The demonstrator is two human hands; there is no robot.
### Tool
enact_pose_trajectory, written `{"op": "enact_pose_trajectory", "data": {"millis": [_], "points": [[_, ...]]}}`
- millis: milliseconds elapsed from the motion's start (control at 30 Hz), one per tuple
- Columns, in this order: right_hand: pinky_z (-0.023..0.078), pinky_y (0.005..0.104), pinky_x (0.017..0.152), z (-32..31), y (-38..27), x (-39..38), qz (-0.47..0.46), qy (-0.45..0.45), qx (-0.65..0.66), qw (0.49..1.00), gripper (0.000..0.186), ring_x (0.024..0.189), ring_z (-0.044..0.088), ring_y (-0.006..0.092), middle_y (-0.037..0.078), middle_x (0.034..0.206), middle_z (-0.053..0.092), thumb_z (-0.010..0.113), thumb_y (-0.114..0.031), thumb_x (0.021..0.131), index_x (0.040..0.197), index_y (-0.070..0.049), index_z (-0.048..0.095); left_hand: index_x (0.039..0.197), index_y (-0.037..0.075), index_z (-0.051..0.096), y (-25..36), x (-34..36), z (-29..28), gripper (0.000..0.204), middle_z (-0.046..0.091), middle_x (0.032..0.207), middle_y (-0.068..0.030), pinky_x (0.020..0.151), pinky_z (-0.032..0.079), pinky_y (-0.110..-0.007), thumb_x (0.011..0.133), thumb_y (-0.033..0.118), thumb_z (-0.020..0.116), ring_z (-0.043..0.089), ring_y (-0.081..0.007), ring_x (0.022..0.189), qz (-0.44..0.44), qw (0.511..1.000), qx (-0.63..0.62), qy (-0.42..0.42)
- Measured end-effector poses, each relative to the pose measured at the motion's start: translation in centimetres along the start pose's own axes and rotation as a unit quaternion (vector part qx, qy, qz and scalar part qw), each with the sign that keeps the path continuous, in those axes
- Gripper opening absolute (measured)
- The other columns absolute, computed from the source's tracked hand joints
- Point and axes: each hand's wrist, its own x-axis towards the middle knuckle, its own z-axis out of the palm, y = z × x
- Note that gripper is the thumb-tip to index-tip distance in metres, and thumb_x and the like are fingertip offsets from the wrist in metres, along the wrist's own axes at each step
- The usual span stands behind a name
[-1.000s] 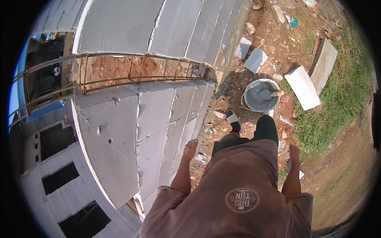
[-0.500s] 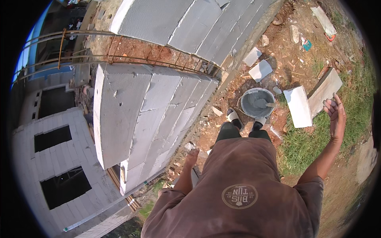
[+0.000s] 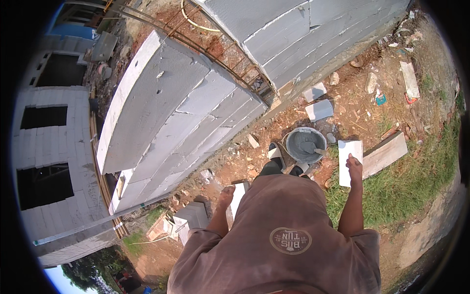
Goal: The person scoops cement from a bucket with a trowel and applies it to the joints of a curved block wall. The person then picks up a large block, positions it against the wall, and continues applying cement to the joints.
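My right hand [image 3: 354, 167] hangs over a white block [image 3: 344, 177] lying on the ground. Its fingers are loosely bent and apart, with nothing visible in them; whether it touches the block I cannot tell. On the other side my left hand [image 3: 226, 195] is low beside my body, fingers curled in, next to another pale block [image 3: 238, 198] partly covered by my shirt. Ahead of my feet stands a bucket [image 3: 292, 153] of wet grey mortar [image 3: 304, 141]. A tool with a pale handle [image 3: 320, 151] rests in the mortar.
A tall wall of light grey blocks [image 3: 196, 105] runs along my left, with a second wall section [image 3: 289, 36] beyond a gap holding rusty rebar [image 3: 223, 60]. A long board-like slab [image 3: 387, 156] and loose blocks [image 3: 319, 110] lie on the dirt. Stacked blocks [image 3: 192, 215] stand left.
My right hand has swung inward and down from over the grass to the white block, its fingers bending more. My view has turned, bringing blocks beside my left arm into sight.
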Motion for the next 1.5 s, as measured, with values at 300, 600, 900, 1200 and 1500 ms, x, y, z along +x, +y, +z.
{"op": "enact_pose_trajectory", "data": {"millis": [300,600,900,1200,1500], "points": [[0.044,0.026,0.07,5.6,-6.2,3.2,-0.091,-0.121,0.029,0.988,0.036,0.075,0.055,0.0125,0.006,0.086,0.059,0.057,-0.034,0.088,0.099,0.0,0.059,0.104,-0.003,0.06,-1.3,-0.7,0.8,0.055,0.063,0.08,-0.0154,0.072,0.046,-0.036,0.087,0.049,0.051,0.059,-0.0223,0.073,-0.024,0.994,-0.089,0.053],[0.04,0.0273,0.059,4.5,5.6,-1.8,-0.02,-0.002,-0.145,0.989,0.033,0.062,0.047,0.0102,0.001,0.066,0.055,0.06,-0.032,0.084,0.085,0.0,0.065,0.108,0.0,0.06,-5.8,2.7,-0.9,0.054,0.064,0.086,-0.0147,0.075,0.045,-0.035,0.086,0.049,0.05,0.06,-0.0232,0.078,-0.085,0.994,-0.064,-0.036],[0.042,0.0383,0.092,6.7,15.5,0.1,0.126,-0.012,-0.315,0.941,0.056,0.108,0.055,0.0334,0.024,0.115,0.056,0.055,-0.044,0.081,0.111,0.002,0.058,0.12,0.001,0.052,-12.1,8.9,-9.0,0.048,0.055,0.116,-0.0175,0.083,0.046,-0.038,0.09,0.038,0.045,0.06,-0.0296,0.093,-0.017,0.979,0.16,-0.124],[0.034,0.0419,0.101,13.1,19.5,12.5,0.12,0.095,-0.387,0.909,0.072,0.121,0.041,0.0385,0.028,0.131,0.041,0.057,-0.042,0.081,0.135,-0.002,0.033,0.117,-0.002,0.054,-11.6,3.7,-8.2,0.046,0.061,0.104,-0.0156,0.075,0.048,-0.033,0.088,0.035,0.052,0.063,-0.0232,0.083,-0.246,0.952,0.149,-0.102],[0.047,0.0406,0.074,14.2,26.7,23.7,0.096,0.05,-0.364,0.925,0.045,0.082,0.063,0.034,0.023,0.084,0.064,0.064,-0.039,0.074,0.087,0.004,0.061,0.111,-0.004,0.058,-17.9,-2.2,-5.5,0.044,0.064,0.1,-0.0135,0.072,0.052,-0.03,0.088,0.033,0.056,0.063,-0.0175,0.083,-0.245,0.949,0.185,-0.068]]}}
